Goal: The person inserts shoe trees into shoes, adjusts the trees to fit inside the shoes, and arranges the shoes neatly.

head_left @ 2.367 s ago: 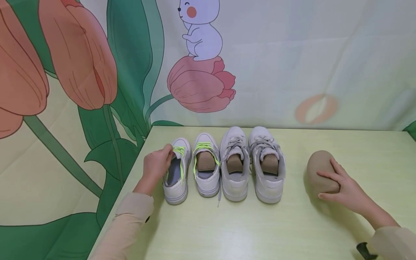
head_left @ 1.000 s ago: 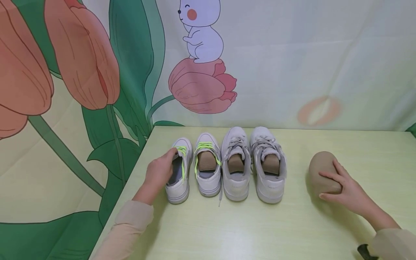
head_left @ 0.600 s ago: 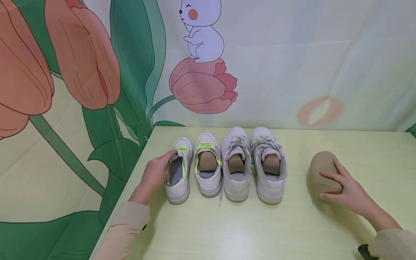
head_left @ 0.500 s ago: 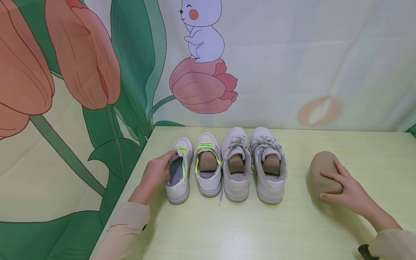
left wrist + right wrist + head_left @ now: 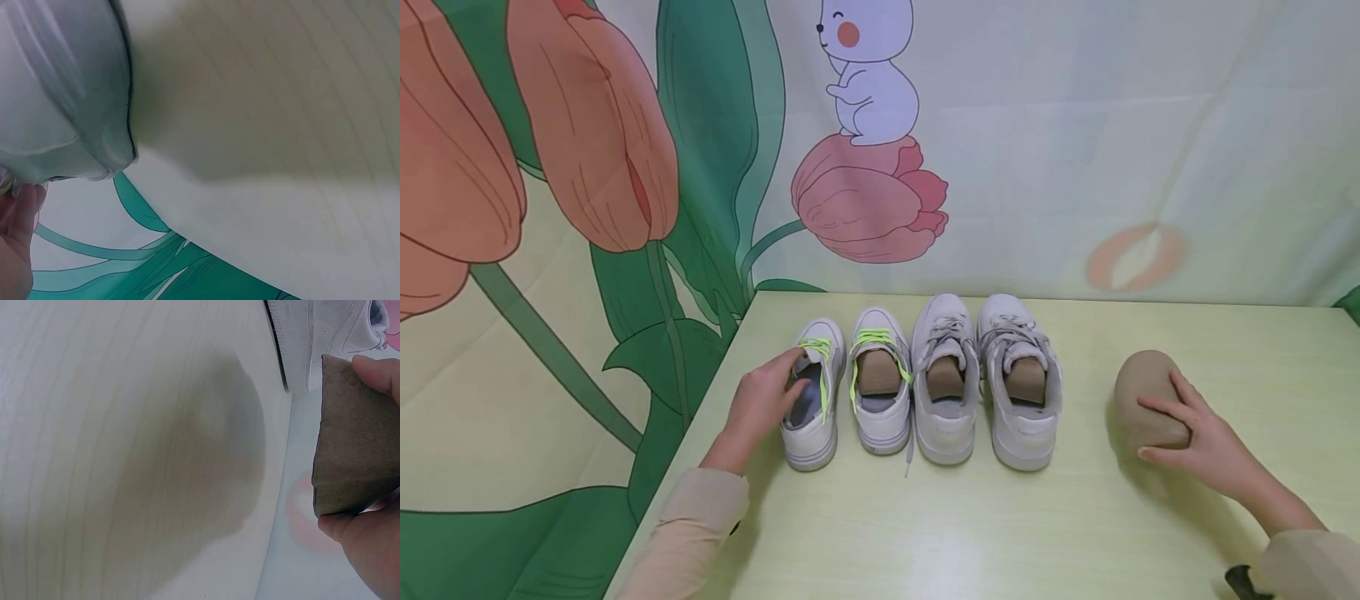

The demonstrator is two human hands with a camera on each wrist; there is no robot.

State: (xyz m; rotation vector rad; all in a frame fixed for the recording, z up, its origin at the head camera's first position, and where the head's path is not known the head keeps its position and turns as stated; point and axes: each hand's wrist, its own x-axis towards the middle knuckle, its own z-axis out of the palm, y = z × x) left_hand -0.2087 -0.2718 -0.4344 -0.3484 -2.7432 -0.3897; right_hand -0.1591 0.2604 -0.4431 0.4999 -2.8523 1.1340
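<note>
In the head view my left hand [image 5: 765, 398] is at the leftmost white sneaker [image 5: 808, 442], which has neon-green laces and an uncovered grey insole. Its forefinger holds at the tongue and its thumb lies over the opening; the other fingers are hidden. In the left wrist view, fingertips [image 5: 25, 206] meet the sneaker's edge. At the right, my right hand [image 5: 1202, 437] grips a brown moulded-cardboard shoe insert [image 5: 1142, 392], fingers spread over it and thumb at its near end. The right wrist view shows the insert [image 5: 356, 437] raised above the table, pinched between thumb and fingers.
Beside the leftmost sneaker stand its green-laced mate [image 5: 880, 425] and two larger grey-laced sneakers [image 5: 943, 433], each with a brown insert in its opening. A loose lace end [image 5: 909, 458] trails onto the pale table [image 5: 947, 533]. A printed curtain [image 5: 1037, 150] hangs behind.
My left hand has shifted from pinching beside the laces to the tongue, its thumb now spread over the opening. The right hand keeps the shoe insert in nearly the same place.
</note>
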